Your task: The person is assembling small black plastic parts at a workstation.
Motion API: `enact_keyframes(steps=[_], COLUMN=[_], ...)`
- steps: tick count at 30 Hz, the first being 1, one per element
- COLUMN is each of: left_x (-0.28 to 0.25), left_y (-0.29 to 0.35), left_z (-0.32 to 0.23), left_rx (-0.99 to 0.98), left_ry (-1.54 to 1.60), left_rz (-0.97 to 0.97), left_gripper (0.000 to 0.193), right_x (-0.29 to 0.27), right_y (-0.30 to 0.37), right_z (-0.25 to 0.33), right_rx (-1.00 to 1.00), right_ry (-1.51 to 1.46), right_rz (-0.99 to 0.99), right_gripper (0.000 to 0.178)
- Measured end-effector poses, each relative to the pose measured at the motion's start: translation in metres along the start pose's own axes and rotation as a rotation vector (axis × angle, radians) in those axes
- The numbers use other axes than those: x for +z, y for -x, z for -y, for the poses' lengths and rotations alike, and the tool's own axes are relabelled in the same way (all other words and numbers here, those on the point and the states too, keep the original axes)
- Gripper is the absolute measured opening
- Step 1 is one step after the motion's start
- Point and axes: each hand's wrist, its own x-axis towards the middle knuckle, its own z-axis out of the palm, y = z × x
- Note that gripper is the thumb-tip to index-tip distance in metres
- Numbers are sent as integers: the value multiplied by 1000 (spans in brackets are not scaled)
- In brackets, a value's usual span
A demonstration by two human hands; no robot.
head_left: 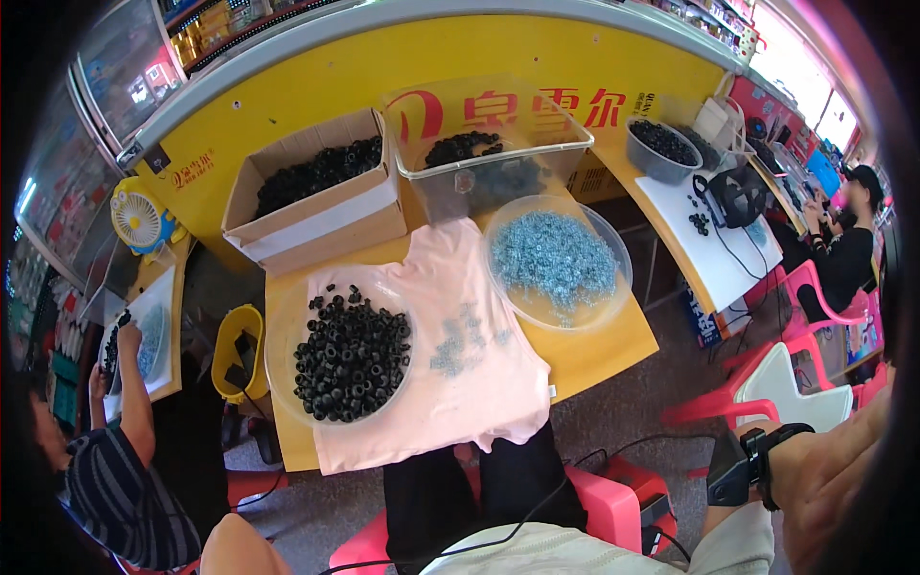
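- On the table, a pink cloth [450, 326] lies between a bowl of black rings [351, 356] and a bowl of blue washers [554, 257].
- Right hand [832, 479], wearing a wrist device, hangs off the table; grip unclear.
- Left hand is out of sight.

Person's own right hand [843, 479] showing at four o'clock, bare, wearing a black wristband carrying a boxy black device, black trousers showing at six o'clock, pale cream top below them, thin black cable running across the lap

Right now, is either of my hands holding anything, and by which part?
Nothing visibly held. The right hand, with a wrist device, is off to the side, away from the table; its fingers run out of frame. The left hand is not in view.
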Motion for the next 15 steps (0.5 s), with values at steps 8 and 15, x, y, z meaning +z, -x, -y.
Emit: enact_keyframes(steps=[8, 15], left_x=[-2, -14], left_y=[12, 33], left_z=[-7, -16], left_rx=[24, 30], left_ry=[59, 99], left_rz=[-85, -186], left_gripper=[38, 41], right_x=[0, 45], right_y=[-14, -26], right_z=[21, 46], right_rx=[-58, -106], right_ry=[32, -44], right_rz=[46, 221], right_gripper=[17, 17])
